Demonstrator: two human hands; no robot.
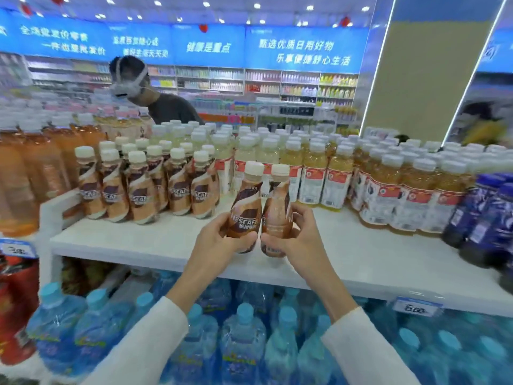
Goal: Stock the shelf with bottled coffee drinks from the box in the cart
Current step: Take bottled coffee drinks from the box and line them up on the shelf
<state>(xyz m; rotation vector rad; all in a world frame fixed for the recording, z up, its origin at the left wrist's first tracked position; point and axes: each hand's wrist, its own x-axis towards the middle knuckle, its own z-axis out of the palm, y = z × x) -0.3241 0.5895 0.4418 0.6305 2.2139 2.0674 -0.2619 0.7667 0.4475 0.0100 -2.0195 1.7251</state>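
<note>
My left hand grips a brown coffee bottle with a cream cap, label facing me. A second coffee bottle is held in my right hand. Both bottles stand upright and side by side, touching, just above the front part of the white shelf. Several matching coffee bottles stand in rows on that shelf, behind and to the left of my hands. The box and the cart are out of view.
Pale yellow drink bottles fill the shelf to the right, dark blue bottles at far right, orange tea bottles at left. Blue water bottles fill the lower shelf. A person stands beyond the display.
</note>
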